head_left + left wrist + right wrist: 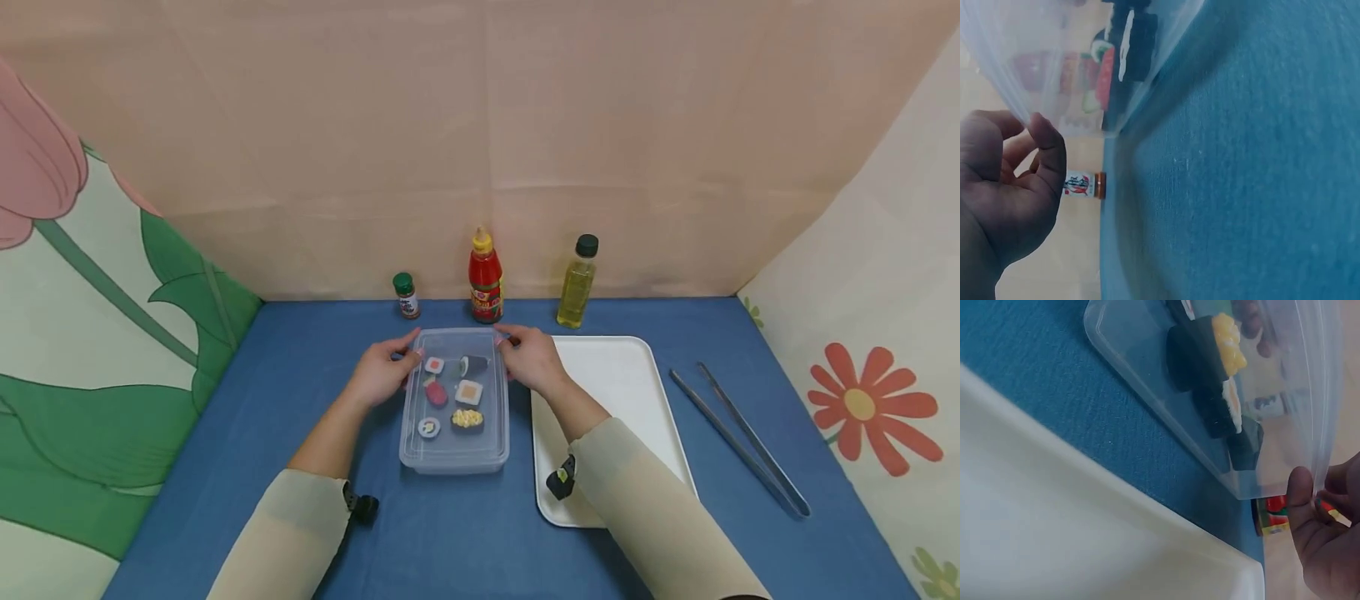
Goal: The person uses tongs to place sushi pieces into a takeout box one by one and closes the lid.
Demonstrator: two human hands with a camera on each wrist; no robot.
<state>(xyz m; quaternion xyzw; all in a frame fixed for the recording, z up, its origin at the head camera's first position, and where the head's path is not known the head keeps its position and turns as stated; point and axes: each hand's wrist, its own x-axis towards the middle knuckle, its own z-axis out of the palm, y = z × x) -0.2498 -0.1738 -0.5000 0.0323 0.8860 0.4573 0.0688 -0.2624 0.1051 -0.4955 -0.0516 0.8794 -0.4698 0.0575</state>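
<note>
A clear plastic food container (453, 460) stands on the blue cloth, its long side running away from me. Several sushi pieces lie inside, among them a dark piece topped with yellow (467, 418), a small round roll (429, 427) and a pink piece (436, 392). My left hand (382, 367) pinches the rim at the far left corner between thumb and fingers. At the far right corner my right hand (531, 360) pinches the rim likewise, as the right wrist view also shows. Whether a lid covers the container I cannot tell.
Right of the container lies a white tray (611, 367), partly under my right forearm. Metal tongs (742, 437) rest farther right. Along the back stand a green-capped spice jar (406, 296), a red sauce bottle (486, 279) and an oil bottle (577, 283), before a beige wall.
</note>
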